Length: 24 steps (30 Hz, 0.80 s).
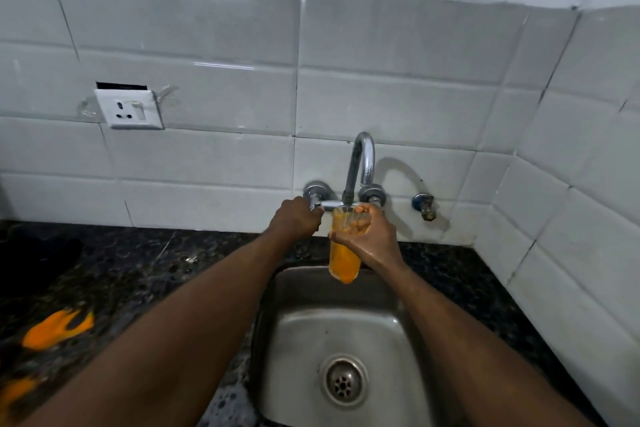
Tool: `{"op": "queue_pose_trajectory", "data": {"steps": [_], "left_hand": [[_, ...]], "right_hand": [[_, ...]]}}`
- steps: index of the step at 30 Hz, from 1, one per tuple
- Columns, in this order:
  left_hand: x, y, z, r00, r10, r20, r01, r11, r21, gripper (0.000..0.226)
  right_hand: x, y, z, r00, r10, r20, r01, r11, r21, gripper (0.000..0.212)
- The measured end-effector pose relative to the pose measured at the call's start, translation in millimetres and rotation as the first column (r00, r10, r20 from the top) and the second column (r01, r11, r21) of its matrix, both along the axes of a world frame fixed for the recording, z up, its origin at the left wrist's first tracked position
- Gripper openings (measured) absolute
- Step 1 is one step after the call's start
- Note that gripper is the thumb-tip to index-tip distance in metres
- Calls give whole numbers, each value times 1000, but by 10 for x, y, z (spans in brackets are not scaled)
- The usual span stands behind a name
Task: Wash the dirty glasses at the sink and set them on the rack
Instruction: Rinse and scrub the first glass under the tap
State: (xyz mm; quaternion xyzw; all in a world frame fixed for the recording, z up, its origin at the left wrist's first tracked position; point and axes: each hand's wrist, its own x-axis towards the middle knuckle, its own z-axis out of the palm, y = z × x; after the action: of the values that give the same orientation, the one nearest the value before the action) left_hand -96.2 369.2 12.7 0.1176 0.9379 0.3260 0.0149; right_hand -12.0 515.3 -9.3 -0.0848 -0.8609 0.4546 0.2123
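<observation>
Two forearms reach frame-center over 1 sink: left hand clamps tap handle, right hand grips 1 orange-smeared glass, upright, mouth up under spout.

Both arms extended forward; left hand fisted, knuckles up; right hand curled in grip, wet.

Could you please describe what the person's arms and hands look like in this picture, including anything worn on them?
Both forearms are bare; no sleeves are in view. The left hand and right hand show no gloves, rings, watch or bracelets. The right hand looks wet and glossy.
</observation>
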Motion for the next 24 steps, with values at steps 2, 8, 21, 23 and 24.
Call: {"op": "queue_pose_trajectory", "data": {"steps": [2,8,21,23,24], "left_hand": [[-83,72,-60,999,-32,9,32,999,15,34],[-233,253,-170,999,36,-12,-35,998,58,34],[-419,231,-219,978,94,184,-150,935,321,38],[-415,192,-247,964,118,239,-206,898,388,40],[-408,178,-263,955,124,269,-233,876,422,38]], "right_hand": [[-48,21,2,1000,-25,-6,25,1000,-5,77],[-154,92,-49,998,-65,2,65,998,7,77],[-207,161,-51,998,-61,-10,61,998,0,75],[-200,165,-66,998,-60,-9,60,998,-1,75],[-194,168,-72,998,-61,-8,61,998,-5,75]]}}
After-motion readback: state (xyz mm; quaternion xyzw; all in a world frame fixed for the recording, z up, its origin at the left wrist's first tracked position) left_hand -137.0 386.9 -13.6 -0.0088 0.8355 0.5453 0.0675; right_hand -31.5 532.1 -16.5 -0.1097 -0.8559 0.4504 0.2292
